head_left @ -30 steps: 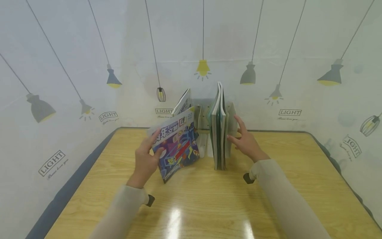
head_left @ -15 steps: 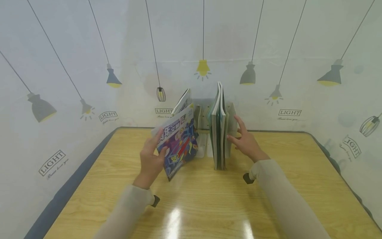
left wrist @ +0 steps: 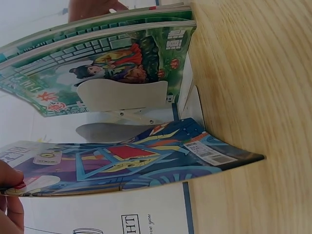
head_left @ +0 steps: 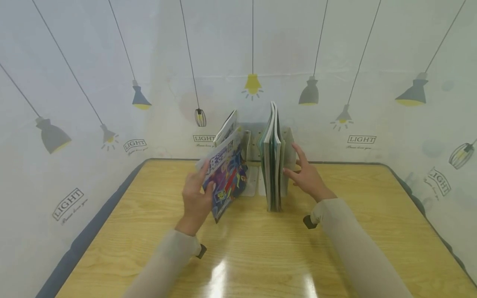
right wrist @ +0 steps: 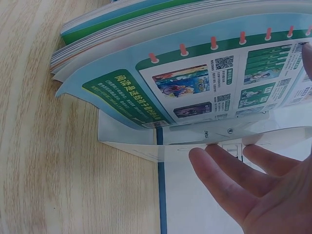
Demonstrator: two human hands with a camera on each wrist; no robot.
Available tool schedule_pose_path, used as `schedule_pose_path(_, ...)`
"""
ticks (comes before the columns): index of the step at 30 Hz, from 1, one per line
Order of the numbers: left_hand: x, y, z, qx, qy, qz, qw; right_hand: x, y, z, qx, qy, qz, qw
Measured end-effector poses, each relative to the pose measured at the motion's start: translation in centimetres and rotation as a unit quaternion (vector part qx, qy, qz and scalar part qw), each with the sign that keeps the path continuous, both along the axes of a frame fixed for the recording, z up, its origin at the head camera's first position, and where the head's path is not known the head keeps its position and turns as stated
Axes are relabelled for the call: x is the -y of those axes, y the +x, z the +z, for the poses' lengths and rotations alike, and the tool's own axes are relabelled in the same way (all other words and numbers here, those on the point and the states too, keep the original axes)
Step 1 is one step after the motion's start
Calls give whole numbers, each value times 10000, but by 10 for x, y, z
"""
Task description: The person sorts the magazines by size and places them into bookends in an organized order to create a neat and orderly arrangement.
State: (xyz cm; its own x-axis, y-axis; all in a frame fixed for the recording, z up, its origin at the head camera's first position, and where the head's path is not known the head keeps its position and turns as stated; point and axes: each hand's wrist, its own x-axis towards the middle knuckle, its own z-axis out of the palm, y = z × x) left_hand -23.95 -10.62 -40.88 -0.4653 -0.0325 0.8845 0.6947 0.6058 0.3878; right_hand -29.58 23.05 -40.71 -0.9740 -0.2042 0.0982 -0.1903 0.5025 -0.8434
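My left hand [head_left: 197,196] pinches the left side of a purple-and-blue magazine [head_left: 229,178], thumb on the cover; it stands tilted beside a white metal bookend rack [head_left: 253,180]. On the rack's right side stand several green-covered magazines [head_left: 273,165], upright and pressed together, their illustrated front cover [left wrist: 136,61] showing in the left wrist view. My right hand [head_left: 309,180] is at their right. In the right wrist view its extended fingers [right wrist: 229,180] touch the outer face of the right bookend plate [right wrist: 139,150], while the thumb [right wrist: 307,61] lies against the back cover [right wrist: 190,87].
Another magazine [head_left: 226,128] leans on the rack's left side, behind the purple one. All stand on a wooden table [head_left: 242,248] near its back edge. A white wall covering [head_left: 149,54] printed with lamps rises behind and at both sides.
My left hand has moved right with the purple magazine, which has turned more edge-on toward the rack. My right hand and the green magazines have stayed in place.
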Motion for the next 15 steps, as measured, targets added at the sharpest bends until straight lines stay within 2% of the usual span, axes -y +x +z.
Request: schedule_pose_path(15,-18,-4,4,-54,-173,263,9995,0,1,1,-2,15,-11,10000)
